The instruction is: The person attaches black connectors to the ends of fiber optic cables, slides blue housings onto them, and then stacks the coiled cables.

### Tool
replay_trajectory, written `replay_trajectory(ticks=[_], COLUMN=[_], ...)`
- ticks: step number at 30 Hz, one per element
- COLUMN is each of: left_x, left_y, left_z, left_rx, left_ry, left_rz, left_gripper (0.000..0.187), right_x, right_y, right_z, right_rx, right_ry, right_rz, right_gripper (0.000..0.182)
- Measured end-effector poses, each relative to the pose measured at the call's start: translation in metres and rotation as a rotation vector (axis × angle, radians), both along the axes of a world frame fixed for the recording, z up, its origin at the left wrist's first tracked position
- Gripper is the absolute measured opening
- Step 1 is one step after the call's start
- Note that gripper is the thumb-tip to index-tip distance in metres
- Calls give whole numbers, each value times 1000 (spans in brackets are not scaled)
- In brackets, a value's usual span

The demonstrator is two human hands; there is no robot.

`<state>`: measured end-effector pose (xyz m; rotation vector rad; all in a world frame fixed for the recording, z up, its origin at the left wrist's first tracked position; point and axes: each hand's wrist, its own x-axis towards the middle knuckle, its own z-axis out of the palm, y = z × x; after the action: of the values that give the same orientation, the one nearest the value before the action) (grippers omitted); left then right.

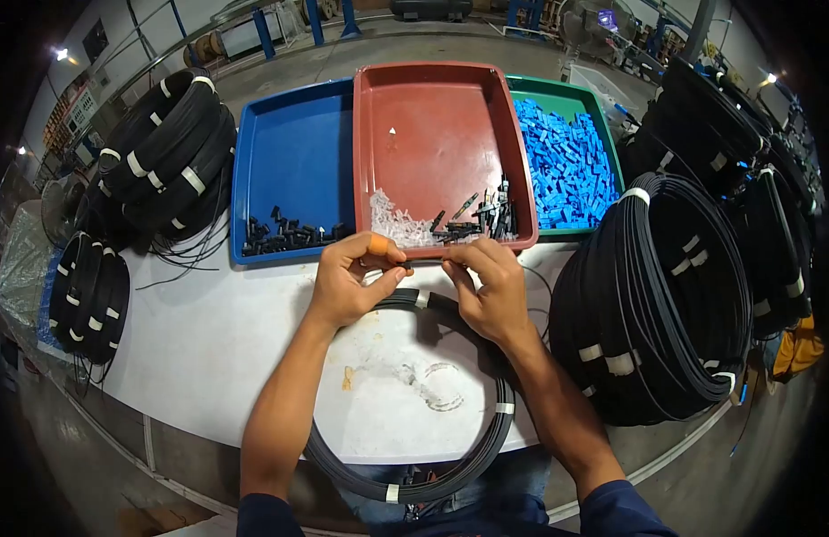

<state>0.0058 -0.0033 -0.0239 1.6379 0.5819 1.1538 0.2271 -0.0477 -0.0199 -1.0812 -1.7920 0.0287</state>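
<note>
My left hand [356, 279], with an orange band on its index finger, is closed in a pinch on a small black piece [407, 266]. Close to its right, my right hand [490, 285] pinches what looks like the thin black cable end, though the fingers mostly hide it. Both hands are just in front of the red tray [362, 161]. Below them a coil of black cable [505, 385], bound with white tape, hangs partly over the table's front edge. Inside the red tray lie small clear pieces [401, 224] and several dark connector parts [495, 215].
A blue tray [293, 161] on the left holds small black parts [289, 234]. The green tray [557, 85] on the right contains many blue pieces [566, 166]. Large cable coils [602, 295] stand at right; more coils [168, 134] are stacked at left on the white table [199, 358].
</note>
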Motion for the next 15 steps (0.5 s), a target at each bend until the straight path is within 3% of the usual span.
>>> replay_trajectory(ticks=[15], left_x=[-2], left_y=[-5], left_z=[-6], left_rx=[44], left_ry=[-51], left_rz=[24], left_gripper=[15], right_x=[-2], right_y=[-3], right_z=[-1], right_rx=[10], right_ry=[60], right_rz=[78], right_gripper=[6])
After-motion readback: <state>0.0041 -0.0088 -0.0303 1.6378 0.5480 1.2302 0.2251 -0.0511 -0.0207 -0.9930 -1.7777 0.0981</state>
